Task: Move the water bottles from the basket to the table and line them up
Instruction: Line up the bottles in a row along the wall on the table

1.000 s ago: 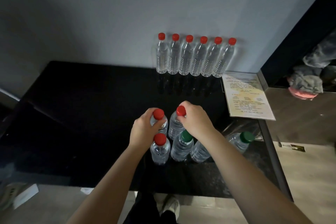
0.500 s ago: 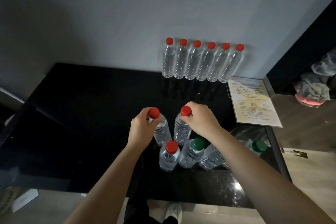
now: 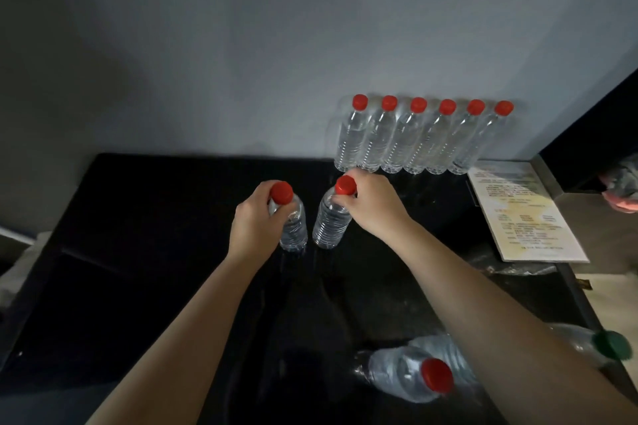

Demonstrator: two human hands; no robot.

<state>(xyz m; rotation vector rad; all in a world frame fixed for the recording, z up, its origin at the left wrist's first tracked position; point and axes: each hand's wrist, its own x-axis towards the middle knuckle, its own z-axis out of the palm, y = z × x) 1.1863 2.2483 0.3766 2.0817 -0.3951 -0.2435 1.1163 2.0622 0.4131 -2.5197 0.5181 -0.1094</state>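
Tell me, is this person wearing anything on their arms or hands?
Nothing visible. The left forearm and right forearm are bare, no sleeves in view. The left hand and right hand show no gloves, rings or watch.

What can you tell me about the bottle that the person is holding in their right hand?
The bottle is clear, ribbed plastic, apparently full of water, with a red screw cap. The right hand grips it at the neck, fingers curled around the cap. It looks about upright over the black table; whether its base touches the tabletop is unclear. A narrow gap separates it from the neighbouring bottle, which the left hand holds.
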